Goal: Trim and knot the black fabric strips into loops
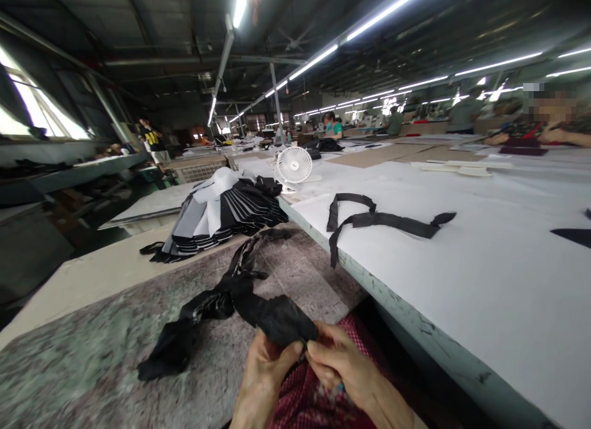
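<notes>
Black cloth point(285, 319) trails forward and leftward from the left hand point(269, 362) and right hand point(340, 359), both pinching its near end.

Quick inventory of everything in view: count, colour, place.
black cloth: one bunch, black, lower centre
cloth pile: one, black and grey, centre left
mottled table: one, grey-green, lower left
white tabletop: one, white, right
black strips: count unclear, black, white tabletop
desk fan: one, white, centre
pale strips: several, cream, upper right
people: several, varied clothing, background
ceiling lights: several, white, overhead
windows: count unclear, white, upper left
checked garment: one, red, bottom centre
left hand: one, bare, holding black cloth
right hand: one, bare, holding black cloth
</notes>
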`<act>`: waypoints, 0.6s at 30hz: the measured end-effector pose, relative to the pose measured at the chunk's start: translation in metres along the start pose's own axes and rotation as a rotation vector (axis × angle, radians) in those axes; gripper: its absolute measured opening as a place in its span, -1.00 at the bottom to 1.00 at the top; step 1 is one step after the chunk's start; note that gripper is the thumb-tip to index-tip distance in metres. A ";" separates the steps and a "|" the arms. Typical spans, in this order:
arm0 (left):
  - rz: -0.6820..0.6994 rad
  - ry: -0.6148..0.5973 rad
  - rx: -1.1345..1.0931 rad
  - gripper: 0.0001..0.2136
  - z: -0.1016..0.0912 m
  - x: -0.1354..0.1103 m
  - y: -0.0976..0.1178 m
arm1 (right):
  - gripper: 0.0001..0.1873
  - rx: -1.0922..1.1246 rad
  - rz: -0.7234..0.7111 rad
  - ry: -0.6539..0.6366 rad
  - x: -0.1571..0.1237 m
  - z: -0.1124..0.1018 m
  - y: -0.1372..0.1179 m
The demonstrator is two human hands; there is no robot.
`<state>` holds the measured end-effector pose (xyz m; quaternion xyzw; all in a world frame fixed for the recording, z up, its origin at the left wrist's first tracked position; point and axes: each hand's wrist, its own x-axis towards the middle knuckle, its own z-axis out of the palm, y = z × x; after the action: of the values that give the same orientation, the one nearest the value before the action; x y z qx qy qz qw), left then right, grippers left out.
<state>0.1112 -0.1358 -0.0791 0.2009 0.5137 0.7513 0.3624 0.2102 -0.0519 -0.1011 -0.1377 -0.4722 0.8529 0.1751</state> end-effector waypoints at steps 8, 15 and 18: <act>-0.011 0.011 -0.138 -0.73 -0.007 0.006 0.008 | -0.51 -0.156 -0.093 0.037 -0.004 -0.010 -0.002; -0.160 -0.099 -0.198 -0.75 -0.009 0.001 0.008 | -0.89 -0.866 -0.662 0.137 0.006 -0.004 -0.021; -0.186 -0.041 -0.146 -0.69 -0.022 -0.003 0.006 | -0.86 -0.841 -0.615 0.217 0.014 -0.004 -0.034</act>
<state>0.0960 -0.1528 -0.0825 0.1409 0.4662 0.7458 0.4546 0.2045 -0.0259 -0.0757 -0.1385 -0.7711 0.4800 0.3947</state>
